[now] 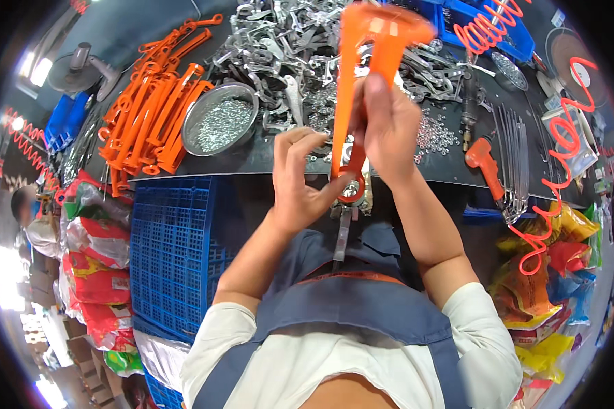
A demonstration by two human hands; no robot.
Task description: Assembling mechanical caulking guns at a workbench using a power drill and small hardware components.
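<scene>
My right hand [392, 129] is closed around an orange long-armed frame part [348, 88], which stands up in front of me over the bench edge. Its broad far end is smeared by motion; its near end is a ring around a metal fitting [350, 191]. On the left of this part is my left hand [297, 177], fingers curved and apart, its thumb reaching to the ring. Whether the thumb presses on the ring I cannot tell. Below the ring a narrow metal strip [342, 235] points toward me.
Orange parts [150, 116] are heaped at left, beside a bowl [222, 119] of small metal pieces. Silver metal levers [280, 54] pile up behind. At right lie loose nuts [435, 133], an orange-handled air tool [484, 163], long metal rods [512, 150] and a coiled red hose [559, 157]. Blue crates [170, 252] stand below.
</scene>
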